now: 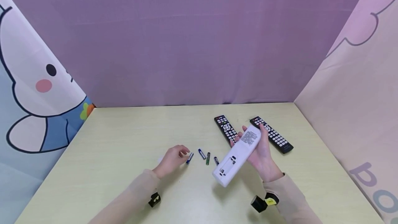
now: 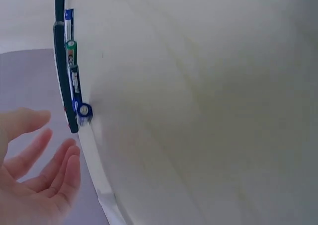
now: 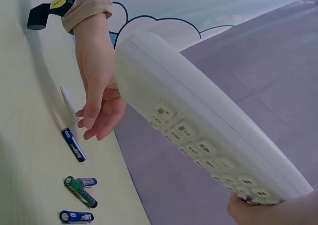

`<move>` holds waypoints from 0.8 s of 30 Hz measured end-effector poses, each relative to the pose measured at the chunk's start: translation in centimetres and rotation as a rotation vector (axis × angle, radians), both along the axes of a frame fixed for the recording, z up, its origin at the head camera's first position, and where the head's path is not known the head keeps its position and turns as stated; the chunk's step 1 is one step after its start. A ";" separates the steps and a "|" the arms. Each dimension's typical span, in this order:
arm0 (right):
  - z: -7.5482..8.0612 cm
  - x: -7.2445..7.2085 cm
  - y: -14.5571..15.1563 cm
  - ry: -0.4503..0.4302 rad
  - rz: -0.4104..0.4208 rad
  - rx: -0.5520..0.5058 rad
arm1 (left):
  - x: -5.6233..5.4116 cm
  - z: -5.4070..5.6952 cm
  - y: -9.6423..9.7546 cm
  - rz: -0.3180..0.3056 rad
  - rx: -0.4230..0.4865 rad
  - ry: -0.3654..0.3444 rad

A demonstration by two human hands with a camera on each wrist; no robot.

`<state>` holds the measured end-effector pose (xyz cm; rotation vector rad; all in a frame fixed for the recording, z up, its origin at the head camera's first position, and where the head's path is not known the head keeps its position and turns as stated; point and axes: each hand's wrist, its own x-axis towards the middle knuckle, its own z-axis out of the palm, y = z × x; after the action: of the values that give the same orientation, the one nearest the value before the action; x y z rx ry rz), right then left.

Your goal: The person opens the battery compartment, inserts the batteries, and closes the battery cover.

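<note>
My right hand (image 1: 262,156) grips a white remote control (image 1: 237,156) with its back facing up. The battery compartment (image 1: 228,166) is uncovered and its metal contacts show. In the right wrist view the remote's button side (image 3: 208,150) is visible. My left hand (image 1: 172,159) hovers low above the table, fingers loosely bent and holding nothing. Just beyond its fingertips lies a blue-and-white battery (image 1: 189,158). More batteries lie to the right: a blue-and-white one (image 1: 201,154), a green one (image 1: 208,158) and a dark blue one (image 1: 216,160), partly behind the remote.
Two black remote controls, one on the left (image 1: 225,127) and one on the right (image 1: 280,141), lie behind my right hand. A thin white piece (image 3: 68,106) lies near my left hand. A purple curtain (image 1: 192,44) hangs behind the pale table (image 1: 130,130).
</note>
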<state>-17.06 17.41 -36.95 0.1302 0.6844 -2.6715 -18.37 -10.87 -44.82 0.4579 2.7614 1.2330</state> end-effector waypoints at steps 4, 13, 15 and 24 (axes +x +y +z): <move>0.1 0.0 0.1 0.006 0.005 -0.014 | 0.1 -0.1 0.7 0.014 -0.025 -0.001; 0.2 0.0 0.0 -0.011 -0.006 -0.024 | -0.1 0.0 1.7 0.043 -0.118 0.014; 0.2 -0.1 0.0 -0.017 -0.008 -0.022 | -0.1 0.0 1.8 0.039 -0.126 -0.005; 0.2 -0.1 -0.1 -0.018 -0.009 -0.011 | -0.5 -0.4 1.7 0.029 -0.126 -0.016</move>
<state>-17.15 17.31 -36.78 0.1550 0.6645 -2.6786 -18.88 -9.14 -45.19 0.3970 2.8202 1.0545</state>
